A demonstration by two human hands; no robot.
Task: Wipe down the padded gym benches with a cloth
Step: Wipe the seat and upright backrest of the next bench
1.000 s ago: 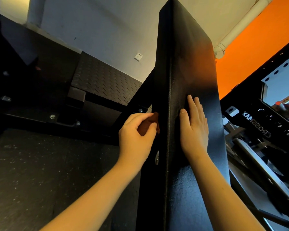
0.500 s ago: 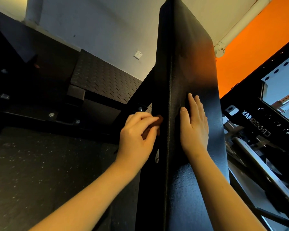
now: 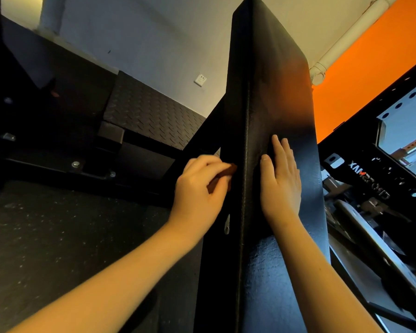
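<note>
A black padded bench pad (image 3: 269, 80) with a stitched seam stands almost upright in the middle of the view, seen from its narrow edge. The left hand (image 3: 199, 186) is at the left side of this pad, about half way up. Its fingers are curled, and together with the thumb they grip a small reddish-brown cloth (image 3: 229, 170). Most of the cloth is hidden inside the hand. Only a small part shows at the fingertips and between the thumb and the fingers, and this part touches the left side face of the pad, just beside the seam.

The right hand (image 3: 281, 181) lies flat on the right face of the pad, at nearly the same height. Its fingers are straight, close together and pointing up, and it holds nothing. The edge of the pad stands between the two hands.

To the left is a dark speckled rubber floor (image 3: 58, 236) and behind it a black platform of diamond-pattern metal (image 3: 149, 116). A white wall socket (image 3: 200, 80) sits on the grey wall. To the right is an orange wall (image 3: 370, 68) and a black metal frame with white letters (image 3: 370, 179).
</note>
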